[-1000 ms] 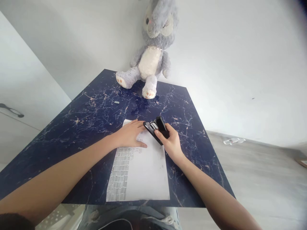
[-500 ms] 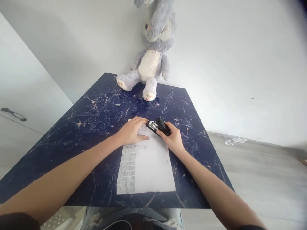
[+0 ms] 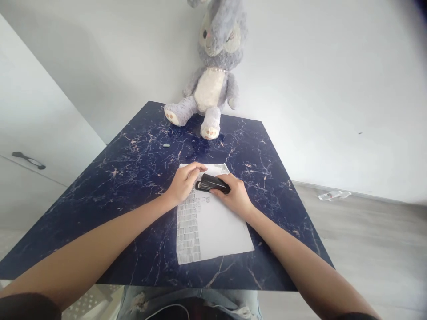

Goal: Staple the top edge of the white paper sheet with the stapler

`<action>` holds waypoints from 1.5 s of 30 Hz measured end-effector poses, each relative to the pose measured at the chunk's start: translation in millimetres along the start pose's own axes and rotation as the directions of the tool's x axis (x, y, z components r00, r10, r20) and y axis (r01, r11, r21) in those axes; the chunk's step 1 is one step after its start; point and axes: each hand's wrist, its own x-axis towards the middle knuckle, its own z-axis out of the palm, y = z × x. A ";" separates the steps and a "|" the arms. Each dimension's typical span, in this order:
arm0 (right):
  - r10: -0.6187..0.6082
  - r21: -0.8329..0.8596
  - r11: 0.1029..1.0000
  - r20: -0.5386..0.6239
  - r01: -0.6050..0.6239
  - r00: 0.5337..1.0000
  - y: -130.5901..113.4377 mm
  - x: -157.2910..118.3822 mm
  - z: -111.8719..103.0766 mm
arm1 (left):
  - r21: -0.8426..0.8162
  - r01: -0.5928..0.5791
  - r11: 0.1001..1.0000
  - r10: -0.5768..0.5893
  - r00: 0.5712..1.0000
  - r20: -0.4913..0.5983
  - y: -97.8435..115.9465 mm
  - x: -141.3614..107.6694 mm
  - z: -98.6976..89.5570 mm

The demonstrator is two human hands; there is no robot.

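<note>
A black stapler (image 3: 213,183) lies over the upper part of a white sheet of paper (image 3: 223,231), its top arm folded down over the base. My right hand (image 3: 236,192) is wrapped round the stapler's rear end, thumb on the near side. At the stapler's front end is my left hand (image 3: 183,183), resting on the paper's upper left with fingers stretched forward and nothing seen in them. Printed text and a strip of grey patterned marks run along the paper's left side.
The dark blue marbled table (image 3: 140,155) carries a small light strip of staples (image 3: 166,145) farther back. A grey plush rabbit (image 3: 210,91) sits at the rear edge against the wall. Clear plastic bottles (image 3: 334,195) lie on the floor to the right.
The stapler's raised top arm has come down onto its base, and the stapler has turned more level. The paper has shifted and turned slightly. My left hand's fingers have drawn closer together.
</note>
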 end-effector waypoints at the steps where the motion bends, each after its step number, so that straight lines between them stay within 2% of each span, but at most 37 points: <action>1: 0.005 -0.003 1.000 -0.004 -0.005 1.000 2.4 2.0 -0.1 | -0.002 0.001 1.000 -0.001 1.000 0.003 -0.6 -0.2 0.7; 4: 0.016 0.058 0.998 0.023 -0.017 1.000 8.5 6.7 -4.7 | 0.024 0.041 0.999 -0.042 0.998 0.050 -4.6 1.1 1.1; 7: -0.008 0.256 0.966 0.153 -0.031 0.988 13.6 10.4 -16.9 | 0.084 0.072 0.994 -0.082 0.990 0.114 -10.0 4.7 -0.8; 10: -0.038 0.432 0.897 0.291 -0.096 0.956 17.2 12.3 -30.3 | 0.119 0.027 0.993 -0.051 0.976 0.210 -14.4 10.7 -6.0; 13: -0.050 0.445 0.887 0.358 -0.123 0.932 18.0 12.0 -36.0 | 0.095 -0.004 0.995 -0.023 0.960 0.280 -16.8 16.3 -12.3; 16: -0.094 0.436 0.896 0.373 -0.085 0.923 20.0 11.0 -33.8 | 0.072 0.005 0.997 -0.026 0.958 0.286 -18.5 18.7 -15.5; 19: -0.129 0.528 0.843 0.375 -0.097 0.918 25.8 10.4 -29.3 | 0.037 0.021 0.999 -0.031 0.956 0.293 -21.9 18.5 -15.0; 22: -0.117 0.602 0.784 0.385 -0.153 0.915 29.9 9.8 -26.9 | -0.084 0.080 0.993 -0.053 0.958 0.282 -26.1 17.8 -13.5; 26: -0.088 0.726 0.639 0.396 -0.253 0.914 27.3 9.9 -29.0 | -0.241 0.158 0.957 -0.089 0.957 0.277 -28.7 17.9 -12.5; 28: -0.076 0.775 0.548 0.422 -0.315 0.904 25.2 10.9 -31.3 | -0.296 0.191 0.936 -0.109 0.957 0.270 -28.5 18.0 -12.3; 30: -0.067 0.787 0.497 0.455 -0.365 0.888 24.5 12.2 -33.1 | -0.327 0.211 0.921 -0.124 0.955 0.269 -27.8 18.0 -12.3; 35: -0.053 0.781 0.463 0.497 -0.420 0.866 27.7 14.5 -32.8 | -0.332 0.235 0.913 -0.145 0.951 0.274 -24.9 17.9 -12.3; 45: -0.030 0.782 0.471 0.478 -0.409 0.878 23.4 14.3 -33.2 | -0.346 0.248 0.905 -0.157 0.950 0.271 -21.6 18.5 -11.9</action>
